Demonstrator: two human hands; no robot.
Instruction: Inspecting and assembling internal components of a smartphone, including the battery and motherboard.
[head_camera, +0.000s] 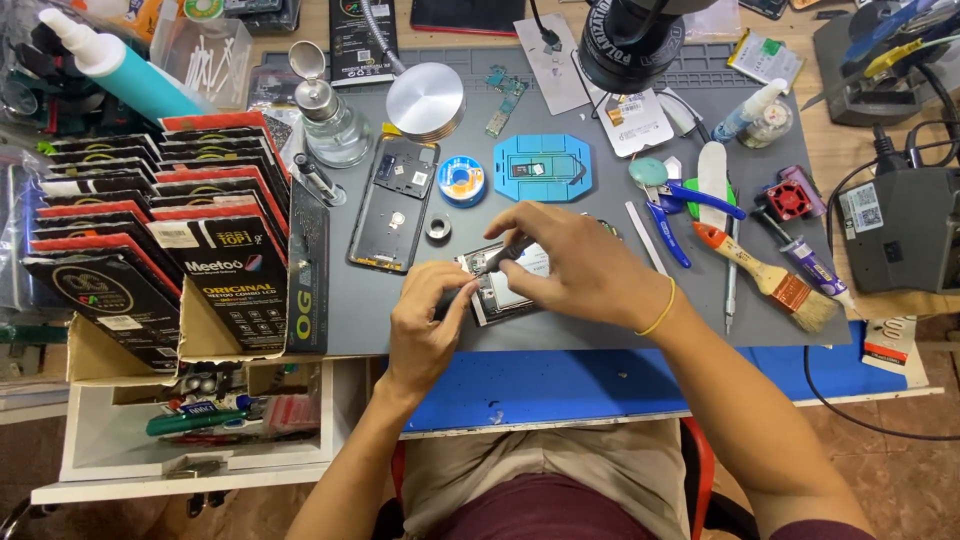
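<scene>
An opened phone (497, 283) lies on the grey work mat (600, 320) in front of me, partly hidden by both hands. My left hand (425, 325) pinches its left edge with thumb and fingers. Over the phone's right part is my right hand (570, 262), gripping a small dark tool (508, 252) whose tip points down into the phone's top. A yellow band sits on my right wrist. A second phone frame (393, 203) lies open just left of centre, with a small metal ring (438, 228) beside it.
A box of packaged screens (170, 240) stands at left. On the mat are a glass dispenser bottle (332, 120), a round metal disc (425, 100), a solder spool (461, 180), a blue fixture (542, 166), blue tweezers (668, 225), a brush (770, 280). A microscope head (630, 40) hangs above.
</scene>
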